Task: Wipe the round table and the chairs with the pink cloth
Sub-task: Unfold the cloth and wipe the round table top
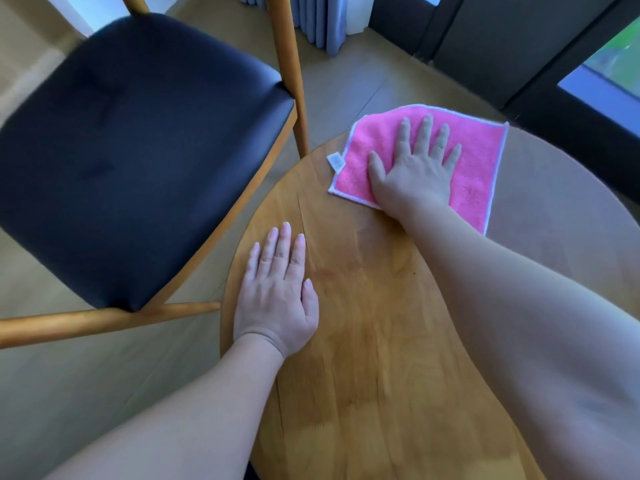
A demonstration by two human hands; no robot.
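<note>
1. The right hand [414, 168] lies flat on the pink cloth [474, 161], fingers straight and spread, palm pressing it down onto the round table [374, 341]. Nothing is gripped, it's just a flat palm on top.
2. The cloth is spread out at the far side of the tabletop, right up near the edge. It has a white trim, and a small white tag [336, 160] sticks out from its left corner.
3. The left hand [277, 289] is also flat, fingers straight and close together, resting on bare wood near the table's left edge. It holds nothing.
4. The two hands are well apart, with the cloth only under the right one.
5. A chair [138, 150] with a dark padded seat and a light wooden frame stands to the left of the table, just beside it. One of its wooden rails points toward the table's edge near the left hand.
6. Behind all that there's a wood-look floor, the bottom of a bluish curtain [322, 22] and dark window frames [485, 46].
</note>
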